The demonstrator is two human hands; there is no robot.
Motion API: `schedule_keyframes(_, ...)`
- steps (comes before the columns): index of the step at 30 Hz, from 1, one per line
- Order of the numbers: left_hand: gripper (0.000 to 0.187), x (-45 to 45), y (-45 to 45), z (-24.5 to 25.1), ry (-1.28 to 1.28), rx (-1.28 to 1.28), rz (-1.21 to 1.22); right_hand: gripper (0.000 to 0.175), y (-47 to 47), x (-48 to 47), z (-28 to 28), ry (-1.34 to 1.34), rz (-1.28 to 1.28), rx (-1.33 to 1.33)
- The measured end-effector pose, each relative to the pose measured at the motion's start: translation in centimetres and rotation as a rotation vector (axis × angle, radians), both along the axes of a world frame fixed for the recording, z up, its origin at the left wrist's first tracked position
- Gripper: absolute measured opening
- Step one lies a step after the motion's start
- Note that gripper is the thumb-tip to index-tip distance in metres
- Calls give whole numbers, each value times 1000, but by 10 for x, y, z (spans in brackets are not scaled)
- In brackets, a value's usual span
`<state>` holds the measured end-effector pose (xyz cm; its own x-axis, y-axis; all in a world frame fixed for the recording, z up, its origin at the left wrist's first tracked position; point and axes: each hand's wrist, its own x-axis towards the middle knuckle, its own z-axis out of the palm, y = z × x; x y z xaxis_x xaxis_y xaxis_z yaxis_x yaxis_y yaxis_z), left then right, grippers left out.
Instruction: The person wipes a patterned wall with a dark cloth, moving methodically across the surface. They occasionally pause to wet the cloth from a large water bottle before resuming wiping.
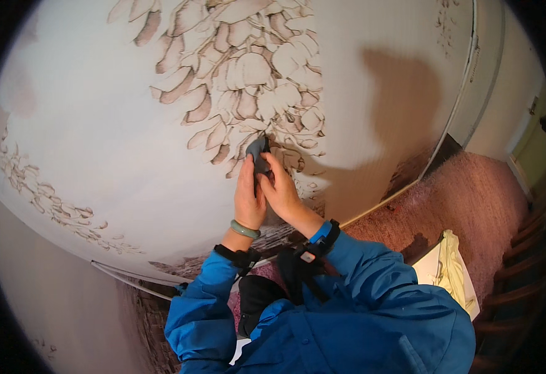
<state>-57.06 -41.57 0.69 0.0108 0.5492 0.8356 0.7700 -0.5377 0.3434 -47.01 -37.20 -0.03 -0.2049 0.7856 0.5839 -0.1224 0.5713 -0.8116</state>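
Both hands meet in front of a wall covered with flower-patterned wallpaper [114,93]. Between them is a small dark grey cloth-like item [258,148], bunched or folded. My left hand [249,194], with a green bangle [245,229] at the wrist, lies along its left side, fingers pointing up. My right hand [278,189] pinches it from the right with thumb and finger. The item's upper end overlaps the printed blossoms; whether it touches the wall I cannot tell. Dark straps circle both wrists over blue sleeves.
Below the wall spreads a reddish carpet [469,196]. A white surface at the lower right bears a pale yellow cloth [450,271]. Dark wooden slats [520,285] stand at the far right, near a light door frame. A shadow falls on the wall to the right.
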Motion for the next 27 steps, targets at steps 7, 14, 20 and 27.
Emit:
schedule_keyframes(7, 62, 13, 22, 63, 394, 106, 131, 28, 65, 41, 20, 68, -369, 303)
schedule_keyframes(14, 58, -22, 47, 87, 505, 151, 566, 24, 157, 122, -40, 71, -806, 60)
schedule_keyframes(20, 55, -18, 65, 73, 558, 164, 600, 29, 165, 115, -37, 134, -892, -1)
schedule_keyframes(27, 53, -16, 76, 63, 671, 173, 594, 22, 120, 85, -8, -109, -645, 335)
